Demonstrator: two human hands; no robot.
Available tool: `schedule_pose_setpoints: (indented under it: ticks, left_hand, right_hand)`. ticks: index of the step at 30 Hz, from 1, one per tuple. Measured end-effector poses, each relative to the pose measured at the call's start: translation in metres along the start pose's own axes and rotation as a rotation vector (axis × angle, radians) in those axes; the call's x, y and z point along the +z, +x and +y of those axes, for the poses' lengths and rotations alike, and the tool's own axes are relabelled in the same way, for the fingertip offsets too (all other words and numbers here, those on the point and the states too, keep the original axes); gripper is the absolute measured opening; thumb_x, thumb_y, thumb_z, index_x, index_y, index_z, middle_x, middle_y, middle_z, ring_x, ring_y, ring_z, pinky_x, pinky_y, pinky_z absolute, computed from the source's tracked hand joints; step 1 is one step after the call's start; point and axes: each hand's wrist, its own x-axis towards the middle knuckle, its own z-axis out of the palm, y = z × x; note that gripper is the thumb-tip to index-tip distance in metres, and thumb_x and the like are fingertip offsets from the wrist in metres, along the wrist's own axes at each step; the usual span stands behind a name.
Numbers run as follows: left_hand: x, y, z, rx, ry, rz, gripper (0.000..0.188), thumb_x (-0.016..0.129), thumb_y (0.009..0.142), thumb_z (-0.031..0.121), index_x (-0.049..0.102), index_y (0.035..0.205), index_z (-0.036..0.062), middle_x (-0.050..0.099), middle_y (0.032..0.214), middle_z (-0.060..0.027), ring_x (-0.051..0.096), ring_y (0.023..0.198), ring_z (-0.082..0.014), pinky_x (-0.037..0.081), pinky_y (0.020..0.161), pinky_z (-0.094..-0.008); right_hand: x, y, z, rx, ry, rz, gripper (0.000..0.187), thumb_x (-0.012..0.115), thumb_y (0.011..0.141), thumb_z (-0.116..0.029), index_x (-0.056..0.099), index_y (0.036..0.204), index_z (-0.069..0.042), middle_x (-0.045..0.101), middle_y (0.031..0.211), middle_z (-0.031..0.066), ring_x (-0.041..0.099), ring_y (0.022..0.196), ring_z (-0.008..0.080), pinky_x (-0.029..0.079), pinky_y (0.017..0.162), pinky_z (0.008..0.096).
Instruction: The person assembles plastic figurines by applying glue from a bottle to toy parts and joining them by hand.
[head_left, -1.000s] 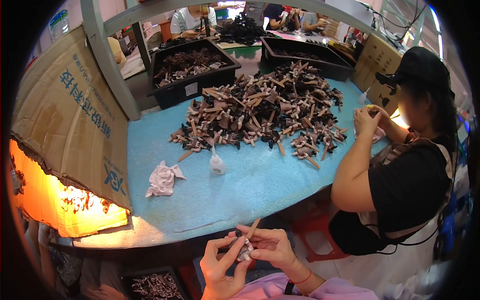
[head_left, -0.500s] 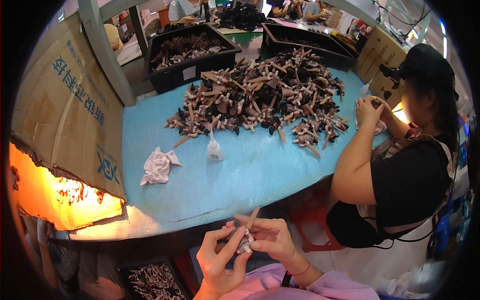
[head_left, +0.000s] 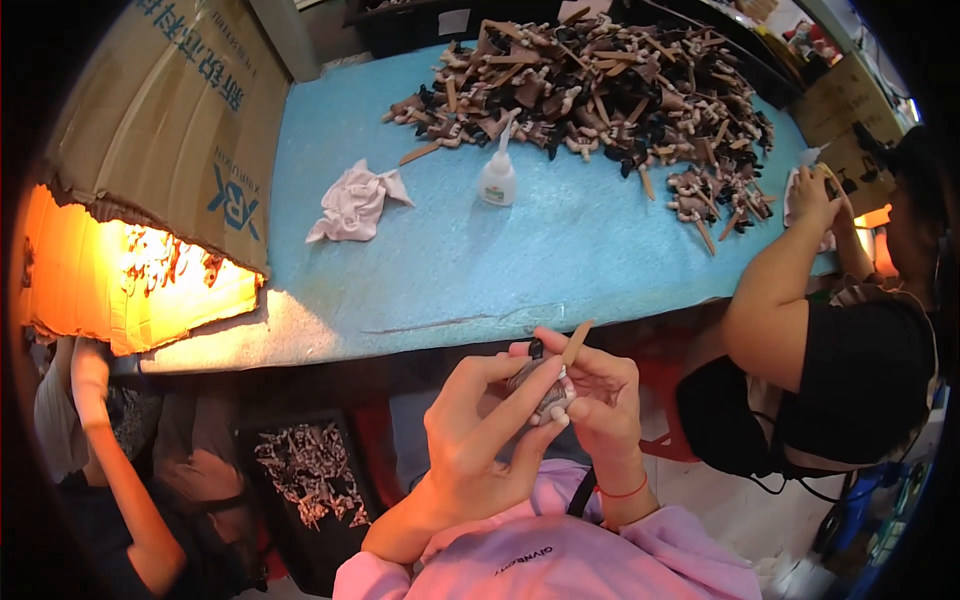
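Note:
Between my two hands, just off the table's near edge, is a small figurine (head_left: 552,398) in grey and pale tones with a dark tip and a flat wooden sword-like stick. My left hand (head_left: 488,420) pinches its body between thumb and fingers. Fingers of my right hand (head_left: 602,395) close on its other side, by the wooden piece. A white squeeze bottle (head_left: 497,184) with a thin nozzle stands on the blue table (head_left: 420,270). To its left lies a crumpled pale pink cloth (head_left: 358,203). Farther back is a large heap of similar figurines (head_left: 600,90).
A cardboard box (head_left: 170,130) with a glowing orange opening stands at the left. Below the table, a black tray (head_left: 262,500) holds small pale parts. At right a co-worker (head_left: 840,350) in black sits, hands raised; another person's arm (head_left: 130,480) shows at lower left.
The view has tilted downward, so table and heap sit higher in the picture. My hands still hold the figurine in much the same grip. More of the lower-left person's arm shows.

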Motion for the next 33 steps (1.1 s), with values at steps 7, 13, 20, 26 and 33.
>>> schedule_pose_setpoints:
  ticks: [7, 13, 20, 26, 33]
  left_hand:
    - [-0.009, -0.005, -0.008, -0.252, -0.445, -0.002, 0.037, 0.061, 0.077, 0.007, 0.058, 0.112, -0.0044, 0.053, 0.099, -0.0145, 0.06, 0.085, -0.0232, 0.052, 0.063, -0.028]
    - [-0.018, -0.013, -0.029, -0.722, -1.542, -0.065, 0.055, 0.046, 0.092, 0.036, 0.038, 0.128, -0.0047, 0.053, 0.113, -0.0194, 0.061, 0.09, -0.0314, 0.055, 0.059, -0.037]
    - [-0.016, -0.012, -0.029, -0.853, -1.845, -0.084, 0.059, 0.037, 0.094, 0.041, 0.028, 0.134, -0.0012, 0.055, 0.11, -0.0194, 0.062, 0.089, -0.033, 0.053, 0.059, -0.0394]
    - [-0.016, -0.011, -0.027, -0.907, -1.941, -0.097, 0.055, 0.031, 0.094, 0.044, 0.031, 0.133, 0.005, 0.054, 0.112, -0.0194, 0.063, 0.086, -0.0323, 0.053, 0.059, -0.042]
    - [-0.015, -0.014, -0.02, -1.021, -1.996, -0.071, 0.047, 0.03, 0.096, 0.041, 0.036, 0.129, 0.0088, 0.053, 0.116, -0.0136, 0.064, 0.065, -0.0339, 0.052, 0.054, -0.0429]
  right_hand:
    - [0.007, 0.003, 0.003, -0.115, -0.491, 0.064, 0.057, 0.066, 0.074, -0.002, 0.044, 0.126, 0.008, 0.06, 0.11, 0.019, 0.058, 0.102, 0.0198, 0.045, 0.089, 0.0301]
    - [0.016, 0.007, -0.007, -0.316, -0.663, 0.204, 0.055, 0.072, 0.07, -0.016, 0.053, 0.117, 0.007, 0.065, 0.096, 0.016, 0.063, 0.091, 0.0203, 0.048, 0.081, 0.0293]
    - [0.028, 0.015, -0.021, -0.483, -1.061, 0.133, 0.034, 0.075, 0.064, -0.01, 0.064, 0.094, 0.003, 0.066, 0.083, 0.0106, 0.06, 0.068, 0.0182, 0.048, 0.061, 0.0272]
    - [0.035, 0.021, -0.024, -0.51, -1.145, 0.086, 0.029, 0.076, 0.061, -0.007, 0.063, 0.085, 0.001, 0.063, 0.075, 0.0067, 0.053, 0.059, 0.0167, 0.041, 0.05, 0.0262]
    - [0.035, 0.016, -0.026, -0.629, -1.24, 0.082, 0.033, 0.079, 0.057, -0.01, 0.063, 0.084, 0.002, 0.062, 0.07, 0.0088, 0.054, 0.056, 0.0201, 0.042, 0.05, 0.0274]
